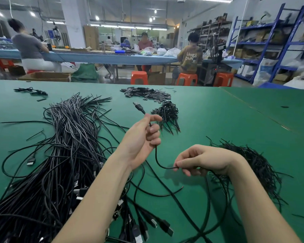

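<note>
Two hands [139,137] [204,159], one USB cable [155,155]

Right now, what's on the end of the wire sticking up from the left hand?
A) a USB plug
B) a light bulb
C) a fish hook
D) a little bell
A: a USB plug tops the black cable that the left hand grips, while the right hand pinches the same cable lower down.

The USB cable [156,155] has a smooth, slightly glossy black plastic jacket and a metal plug tip. The table [218,120] is covered in matt green sheet. Far stools [139,77] are glossy orange plastic.
</note>
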`<state>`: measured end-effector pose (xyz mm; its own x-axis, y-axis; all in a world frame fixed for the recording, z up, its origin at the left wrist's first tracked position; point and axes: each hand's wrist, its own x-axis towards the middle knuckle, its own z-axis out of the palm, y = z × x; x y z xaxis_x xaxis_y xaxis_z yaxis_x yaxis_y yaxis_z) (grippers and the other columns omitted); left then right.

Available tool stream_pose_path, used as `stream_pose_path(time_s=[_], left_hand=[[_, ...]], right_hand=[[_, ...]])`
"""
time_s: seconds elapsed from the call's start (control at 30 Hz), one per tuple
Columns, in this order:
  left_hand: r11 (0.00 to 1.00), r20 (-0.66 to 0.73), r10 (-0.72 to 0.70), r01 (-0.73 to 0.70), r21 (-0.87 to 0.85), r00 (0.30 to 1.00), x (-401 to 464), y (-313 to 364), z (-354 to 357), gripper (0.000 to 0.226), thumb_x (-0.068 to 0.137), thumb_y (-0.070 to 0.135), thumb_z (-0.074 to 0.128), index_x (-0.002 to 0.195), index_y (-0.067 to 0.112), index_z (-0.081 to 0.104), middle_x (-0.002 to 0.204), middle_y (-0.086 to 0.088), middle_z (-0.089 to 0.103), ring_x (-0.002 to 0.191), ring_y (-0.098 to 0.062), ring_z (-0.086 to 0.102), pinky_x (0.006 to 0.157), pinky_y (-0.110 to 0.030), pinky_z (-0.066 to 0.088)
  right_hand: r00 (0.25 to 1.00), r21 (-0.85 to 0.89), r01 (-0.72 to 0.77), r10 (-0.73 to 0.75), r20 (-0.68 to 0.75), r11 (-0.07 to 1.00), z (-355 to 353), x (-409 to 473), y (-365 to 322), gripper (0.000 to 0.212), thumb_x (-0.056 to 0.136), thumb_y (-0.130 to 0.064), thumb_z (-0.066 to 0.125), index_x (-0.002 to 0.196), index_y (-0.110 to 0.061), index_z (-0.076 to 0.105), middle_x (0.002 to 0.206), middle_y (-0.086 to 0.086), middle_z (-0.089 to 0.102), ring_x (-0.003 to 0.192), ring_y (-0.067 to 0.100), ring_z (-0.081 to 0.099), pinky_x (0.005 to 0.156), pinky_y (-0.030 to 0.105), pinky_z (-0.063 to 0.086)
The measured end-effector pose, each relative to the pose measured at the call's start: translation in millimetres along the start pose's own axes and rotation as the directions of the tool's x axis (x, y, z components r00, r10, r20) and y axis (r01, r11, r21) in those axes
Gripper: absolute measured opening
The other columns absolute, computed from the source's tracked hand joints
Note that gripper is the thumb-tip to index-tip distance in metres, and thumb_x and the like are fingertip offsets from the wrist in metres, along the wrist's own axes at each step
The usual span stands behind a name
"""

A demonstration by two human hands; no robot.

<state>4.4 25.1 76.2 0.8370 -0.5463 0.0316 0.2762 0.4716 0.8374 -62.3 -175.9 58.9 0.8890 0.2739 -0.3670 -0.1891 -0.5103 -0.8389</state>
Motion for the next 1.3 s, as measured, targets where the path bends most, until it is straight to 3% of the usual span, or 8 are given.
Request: stream_pose_path(time_s=[0.33,0.5,0.67,0.8,0.9,1.0,1.13,1.3], left_hand=[[0.972,0.109,0.013,-0.038,0.232,0.994,-3.4,-5.7,0.0,0.042,0.109,0.031,0.029,0.101,0.007,0.063,0.079,-0.001,0.072,0.067,-0.013,0.064,0.065,-0.025,0.055],[0.91,0.249,-0.179,0.065,0.409,0.952,-7.2,-10.7,1.7,0.051,0.11,0.032,0.026,0.108,0.0,0.065,0.103,-0.02,0.075,0.092,-0.028,0.074,0.073,-0.028,0.058],[0.913,0.178,-0.168,0.084,0.4,0.97,-2.8,-18.7,-0.1,0.051,0.11,0.029,0.025,0.111,0.0,0.067,0.107,-0.019,0.074,0.103,-0.031,0.072,0.087,-0.033,0.059],[0.989,0.188,-0.088,0.064,0.135,0.978,-2.7,-11.3,-2.2,0.047,0.109,0.026,0.023,0.109,0.002,0.064,0.095,-0.013,0.075,0.093,-0.025,0.071,0.084,-0.03,0.057],[0.991,0.203,-0.065,0.088,-0.105,0.977,-3.0,-0.1,-7.2,0.049,0.107,0.028,0.026,0.121,-0.001,0.062,0.115,-0.015,0.072,0.107,-0.025,0.067,0.095,-0.035,0.052],[0.968,0.253,-0.03,0.091,-0.233,0.967,-3.9,8.1,-10.6,0.052,0.106,0.026,0.027,0.121,-0.004,0.067,0.129,-0.018,0.066,0.119,-0.032,0.064,0.098,-0.039,0.055],[0.984,0.321,-0.052,0.104,-0.148,0.946,-6.8,9.3,-12.3,0.049,0.105,0.027,0.032,0.12,-0.001,0.069,0.132,-0.019,0.063,0.121,-0.037,0.062,0.094,-0.041,0.056],[0.989,0.386,-0.117,0.142,-0.037,0.915,-8.5,5.4,-11.1,0.048,0.106,0.031,0.033,0.119,0.002,0.07,0.129,-0.022,0.064,0.118,-0.037,0.064,0.092,-0.039,0.056]], right_hand=[[0.972,0.205,0.073,-0.024,-0.233,0.976,5.7,13.3,5.6,0.01,0.099,-0.017,0.062,0.102,-0.016,0.071,0.07,-0.002,0.06,0.048,0.006,0.037,0.043,0.016,0.021],[0.804,0.232,0.326,-0.139,-0.578,0.917,5.8,13.0,-26.6,0.015,0.101,-0.012,0.054,0.097,-0.021,0.065,0.066,-0.012,0.063,0.049,0.005,0.042,0.046,0.019,0.029],[0.625,-0.156,0.343,-0.349,-0.698,0.926,14.6,-0.5,-64.7,0.018,0.1,-0.016,0.055,0.092,-0.026,0.068,0.07,-0.011,0.063,0.047,0.0,0.046,0.049,0.012,0.036],[0.8,0.088,0.524,-0.454,-0.392,0.847,21.7,-12.5,-72.1,0.018,0.102,-0.007,0.054,0.093,-0.018,0.065,0.091,0.003,0.068,0.056,0.008,0.054,0.05,0.017,0.044],[0.916,0.305,0.377,-0.4,0.014,0.874,17.9,-14.0,-50.7,0.01,0.1,-0.007,0.054,0.098,-0.012,0.062,0.099,0.011,0.064,0.073,0.019,0.062,0.068,0.036,0.06],[0.914,0.465,0.145,-0.298,0.275,0.874,16.5,-7.0,-21.8,0.015,0.101,-0.004,0.048,0.098,-0.012,0.06,0.097,0.012,0.063,0.085,0.022,0.063,0.08,0.053,0.061],[0.931,0.506,0.035,-0.212,0.297,0.862,16.0,3.4,5.5,0.014,0.101,-0.012,0.053,0.1,-0.021,0.064,0.091,0.009,0.06,0.069,0.014,0.061,0.055,0.028,0.061],[0.984,0.616,0.004,-0.114,0.138,0.788,11.3,8.9,15.9,0.007,0.097,-0.014,0.059,0.103,-0.018,0.058,0.071,-0.001,0.051,0.039,-0.002,0.04,0.028,0.006,0.025]])
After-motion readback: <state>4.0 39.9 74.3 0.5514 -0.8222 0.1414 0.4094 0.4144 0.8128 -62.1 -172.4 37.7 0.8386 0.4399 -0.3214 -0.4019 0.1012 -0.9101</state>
